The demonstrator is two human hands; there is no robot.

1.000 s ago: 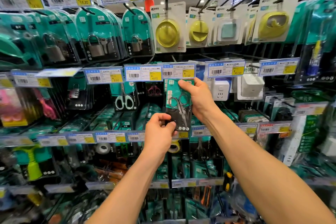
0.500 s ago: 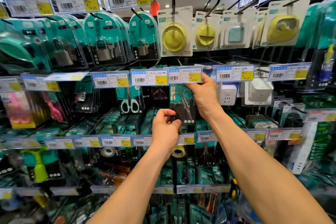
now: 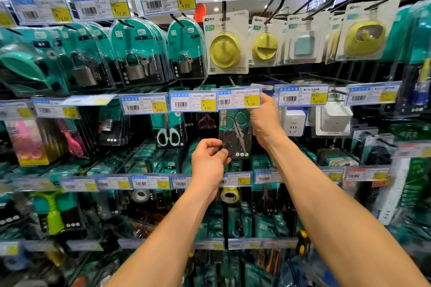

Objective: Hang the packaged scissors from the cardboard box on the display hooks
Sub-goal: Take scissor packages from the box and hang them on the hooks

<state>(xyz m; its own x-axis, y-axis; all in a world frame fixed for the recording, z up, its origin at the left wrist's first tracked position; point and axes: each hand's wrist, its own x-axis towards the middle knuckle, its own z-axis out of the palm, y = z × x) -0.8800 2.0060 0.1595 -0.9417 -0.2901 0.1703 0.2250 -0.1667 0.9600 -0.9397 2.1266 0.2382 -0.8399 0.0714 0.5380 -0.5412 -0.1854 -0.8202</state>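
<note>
1. The scissors pack (image 3: 235, 133) is between the hands: left hand (image 3: 208, 163) pinches its lower corner, right hand (image 3: 264, 119) grips its top under a price tag (image 3: 239, 98).
2. Hanging looks unfinished; the hook is hidden.

Both hands are bare. The left hand (image 3: 208, 163) shows its back, with the knuckles standing out in a row. The right hand (image 3: 264, 119) shows its back and wrist, where faint ridges of tendon run. The left forearm (image 3: 163, 228) and the right forearm (image 3: 326, 205) are uncovered along all the length in view, lean and smooth. The wide lens makes each arm look broader toward the lower edge. The fingernails are too small to make out.
</note>
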